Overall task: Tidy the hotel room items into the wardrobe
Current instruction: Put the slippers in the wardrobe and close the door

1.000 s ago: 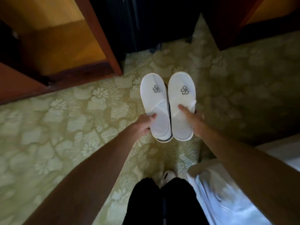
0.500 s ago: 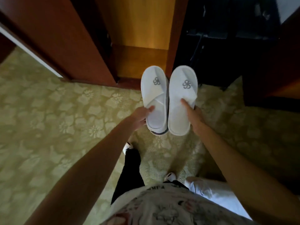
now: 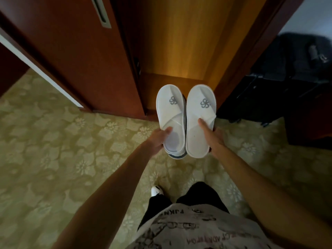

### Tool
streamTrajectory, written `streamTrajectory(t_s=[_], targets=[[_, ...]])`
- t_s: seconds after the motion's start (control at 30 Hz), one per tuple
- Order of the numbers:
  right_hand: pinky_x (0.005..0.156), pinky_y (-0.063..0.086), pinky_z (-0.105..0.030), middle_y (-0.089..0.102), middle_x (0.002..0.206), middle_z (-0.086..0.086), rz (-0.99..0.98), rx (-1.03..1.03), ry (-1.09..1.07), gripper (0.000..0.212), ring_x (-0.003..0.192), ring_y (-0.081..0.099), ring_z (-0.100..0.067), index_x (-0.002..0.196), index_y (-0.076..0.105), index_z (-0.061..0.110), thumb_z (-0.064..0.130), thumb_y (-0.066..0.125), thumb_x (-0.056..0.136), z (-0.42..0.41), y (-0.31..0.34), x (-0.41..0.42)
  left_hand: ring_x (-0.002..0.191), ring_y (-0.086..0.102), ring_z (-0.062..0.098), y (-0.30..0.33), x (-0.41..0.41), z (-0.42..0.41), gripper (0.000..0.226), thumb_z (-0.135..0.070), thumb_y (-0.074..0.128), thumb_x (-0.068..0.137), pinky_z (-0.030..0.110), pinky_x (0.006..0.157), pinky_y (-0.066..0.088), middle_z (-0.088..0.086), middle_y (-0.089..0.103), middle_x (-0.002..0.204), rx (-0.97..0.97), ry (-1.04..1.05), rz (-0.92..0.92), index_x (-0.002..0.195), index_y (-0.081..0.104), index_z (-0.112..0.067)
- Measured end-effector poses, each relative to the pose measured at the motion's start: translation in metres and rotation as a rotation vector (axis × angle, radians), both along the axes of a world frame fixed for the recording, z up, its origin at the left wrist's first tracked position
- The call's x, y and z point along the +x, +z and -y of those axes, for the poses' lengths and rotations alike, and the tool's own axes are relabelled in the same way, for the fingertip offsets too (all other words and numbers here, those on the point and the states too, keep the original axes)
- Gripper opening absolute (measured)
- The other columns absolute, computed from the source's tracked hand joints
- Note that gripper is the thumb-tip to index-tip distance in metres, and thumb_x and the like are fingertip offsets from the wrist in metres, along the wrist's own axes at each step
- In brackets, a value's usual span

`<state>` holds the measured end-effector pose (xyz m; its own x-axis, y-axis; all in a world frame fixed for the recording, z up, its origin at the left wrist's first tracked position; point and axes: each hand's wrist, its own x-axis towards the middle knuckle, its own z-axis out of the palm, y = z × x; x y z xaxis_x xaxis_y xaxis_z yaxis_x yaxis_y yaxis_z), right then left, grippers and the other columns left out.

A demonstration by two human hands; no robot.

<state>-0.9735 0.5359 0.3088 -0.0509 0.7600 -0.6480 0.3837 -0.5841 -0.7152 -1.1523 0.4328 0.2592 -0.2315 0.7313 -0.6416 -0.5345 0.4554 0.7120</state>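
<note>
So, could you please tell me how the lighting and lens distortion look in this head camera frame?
Head view: warm light glows on the wardrobe interior, while the suitcase at right sits in deep shadow; the white slippers in both hands read bright and sharp; wide-angle bending curves the door edges and stretches the forearms toward the corners.

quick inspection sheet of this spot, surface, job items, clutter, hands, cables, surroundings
surface: green floral carpet, bare near the wardrobe.
job's things: white slippers, held side by side, toes toward the open wardrobe; left slipper looks stacked on another, right slipper.
clutter: nothing seen on the carpet.
hands: left hand grips the left slipper; right hand grips the right slipper.
cables: thin dark lines by the black luggage, cannot tell.
surroundings: wardrobe door at left.
</note>
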Motion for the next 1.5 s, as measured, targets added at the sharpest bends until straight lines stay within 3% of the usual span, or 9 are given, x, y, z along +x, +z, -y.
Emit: streamTrajectory(t_s=[0.33, 0.47, 0.6, 0.7, 0.83, 0.9, 1.0, 1.23, 1.5], targets=[[0.086, 0.054, -0.039, 0.068, 0.112, -0.002, -0.023, -0.090, -0.109, 0.054, 0.101, 0.064, -0.023, 0.118, 0.065, 0.017, 0.043, 0.084, 0.075, -0.103, -0.049, -0.070, 0.117, 0.061, 0.037, -0.048, -0.079, -0.133, 0.039, -0.014, 0.054, 0.103, 0.054, 0.104, 0.047, 0.022, 0.062, 0.130, -0.094, -0.084, -0.037, 0.137, 0.051, 0.003], [0.088, 0.054, -0.034, 0.069, 0.120, -0.003, -0.028, -0.088, -0.183, 0.059, 0.106, 0.065, -0.021, 0.121, 0.065, 0.014, 0.039, 0.087, 0.072, -0.170, -0.080, -0.099, 0.104, 0.065, 0.031, -0.065, -0.107, -0.206, 0.039, -0.015, 0.060, 0.099, 0.047, 0.090, 0.055, 0.018, 0.065, 0.120, -0.148, -0.061, -0.070, 0.132, 0.054, 0.005], [0.090, 0.057, -0.033, 0.071, 0.118, 0.003, 0.023, 0.023, -0.224, 0.094, 0.105, 0.068, -0.015, 0.129, 0.062, 0.017, 0.059, 0.089, 0.049, -0.241, -0.111, -0.134, 0.116, 0.064, 0.033, -0.096, -0.136, -0.280, 0.041, -0.017, 0.063, 0.098, 0.048, 0.097, 0.054, 0.020, 0.064, 0.129, -0.196, -0.064, -0.081, 0.131, 0.056, 0.006], [0.082, 0.055, -0.030, 0.067, 0.108, 0.007, 0.110, 0.112, -0.254, 0.088, 0.096, 0.067, -0.014, 0.123, 0.052, 0.016, 0.057, 0.090, 0.054, -0.297, -0.144, -0.157, 0.116, 0.065, 0.032, -0.130, -0.157, -0.338, 0.053, -0.025, 0.072, 0.088, 0.050, 0.099, 0.053, 0.017, 0.066, 0.128, -0.224, -0.046, -0.084, 0.132, 0.058, 0.002], [0.076, 0.055, -0.024, 0.067, 0.095, 0.017, 0.152, 0.226, -0.276, 0.073, 0.088, 0.068, -0.007, 0.120, 0.054, 0.022, 0.050, 0.090, 0.063, -0.366, -0.222, -0.181, 0.114, 0.064, 0.035, -0.200, -0.175, -0.416, 0.074, -0.042, 0.073, 0.076, 0.046, 0.094, 0.054, 0.016, 0.062, 0.130, -0.304, -0.041, -0.262, 0.134, 0.053, -0.002], [0.072, 0.055, -0.019, 0.071, 0.090, 0.017, 0.165, 0.269, -0.303, 0.065, 0.082, 0.069, 0.000, 0.120, 0.063, 0.021, 0.049, 0.088, 0.067, -0.400, -0.274, -0.190, 0.116, 0.061, 0.035, -0.250, -0.184, -0.451, 0.064, -0.036, 0.072, 0.086, 0.051, 0.099, 0.051, 0.016, 0.060, 0.131, -0.284, -0.030, -0.337, 0.135, 0.050, -0.002], [0.077, 0.058, -0.032, 0.075, 0.097, 0.010, 0.252, 0.300, -0.289, 0.058, 0.088, 0.071, -0.011, 0.117, 0.068, 0.028, 0.062, 0.077, 0.072, -0.440, -0.360, -0.201, 0.114, 0.061, 0.032, -0.336, -0.192, -0.491, 0.059, -0.026, 0.072, 0.090, 0.049, 0.095, 0.054, 0.014, 0.057, 0.130, -0.224, -0.008, -0.436, 0.137, 0.044, -0.005], [0.091, 0.043, -0.029, 0.063, 0.134, -0.004, 0.367, 0.338, -0.216, 0.054, 0.124, 0.057, -0.027, 0.138, 0.057, 0.027, 0.055, 0.061, 0.092, -0.518, -0.579, -0.215, 0.088, 0.056, 0.015, -0.551, -0.206, -0.573, 0.059, -0.016, 0.068, 0.094, 0.019, 0.065, 0.048, 0.008, 0.052, 0.120, -0.172, -0.062, -0.470, 0.141, 0.034, -0.007], [0.101, 0.049, -0.043, 0.062, 0.135, -0.007, 0.329, 0.418, -0.168, 0.088, 0.122, 0.059, -0.031, 0.141, 0.053, 0.026, 0.078, 0.062, 0.070, -0.598, -0.750, -0.229, 0.131, 0.049, 0.032, -0.717, -0.224, -0.656, 0.076, -0.031, 0.067, 0.094, 0.038, 0.103, 0.046, 0.013, 0.043, 0.145, -0.100, -0.175, -0.572, 0.152, 0.024, -0.009]])
